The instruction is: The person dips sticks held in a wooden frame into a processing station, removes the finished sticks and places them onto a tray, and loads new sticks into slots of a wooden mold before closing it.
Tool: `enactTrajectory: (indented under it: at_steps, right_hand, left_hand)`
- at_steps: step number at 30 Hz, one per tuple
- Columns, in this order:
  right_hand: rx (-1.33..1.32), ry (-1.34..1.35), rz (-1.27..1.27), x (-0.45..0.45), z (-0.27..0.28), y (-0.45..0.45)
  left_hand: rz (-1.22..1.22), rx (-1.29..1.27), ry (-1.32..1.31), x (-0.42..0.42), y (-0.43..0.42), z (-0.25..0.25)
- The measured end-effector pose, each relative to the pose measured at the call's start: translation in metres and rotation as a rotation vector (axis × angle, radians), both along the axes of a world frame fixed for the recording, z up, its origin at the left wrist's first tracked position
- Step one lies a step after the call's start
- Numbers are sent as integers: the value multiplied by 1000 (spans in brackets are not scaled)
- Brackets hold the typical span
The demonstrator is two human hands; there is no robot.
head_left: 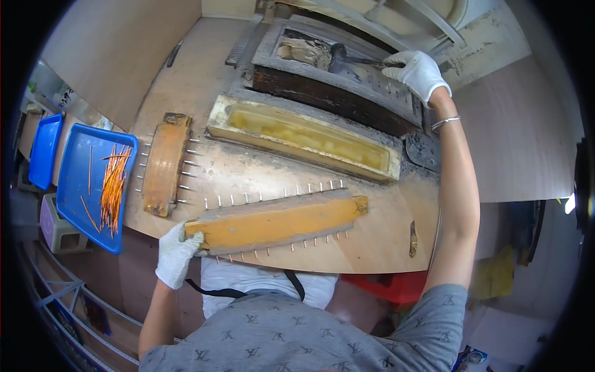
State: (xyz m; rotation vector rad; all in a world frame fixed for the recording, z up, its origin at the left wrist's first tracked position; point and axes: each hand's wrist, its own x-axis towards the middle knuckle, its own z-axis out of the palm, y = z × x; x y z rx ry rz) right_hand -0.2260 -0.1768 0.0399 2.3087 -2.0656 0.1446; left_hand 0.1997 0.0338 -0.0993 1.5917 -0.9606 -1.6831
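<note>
My left hand, in a white glove, grips the left end of a long yellow-brown wooden bar. Thin metal leads stick out along both of its long edges; the lower ones look copper-coloured. Stretched far forward, my gloved right hand closes around the handle of a dark long-handled tool. Its blackened head lies in the opening of a grey, crusted metal pot, beside a shiny silvery patch. The exact shape of the tool's head is hard to make out.
A narrow trough of yellowish contents stands between me and the pot. A second wooden bar with leads lies at left. A blue tray holds thin copper-coloured rods. A pale duct hangs above; a red stool is below.
</note>
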Motion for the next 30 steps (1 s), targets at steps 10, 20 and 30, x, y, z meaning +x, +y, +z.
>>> enactTrajectory:
  at_steps: [10, 20, 30]
  right_hand:
    - [-23, -42, -55, -64, -4, 30]
    - [3, -13, -178, -101, 3, 58]
    - [-93, -39, -273, -129, -1, 81]
  left_hand:
    - [-39, -31, -71, 4, 0, -6]
    - [-64, -72, -127, 3, 0, -5]
    - [-77, -92, -105, 6, 1, -9]
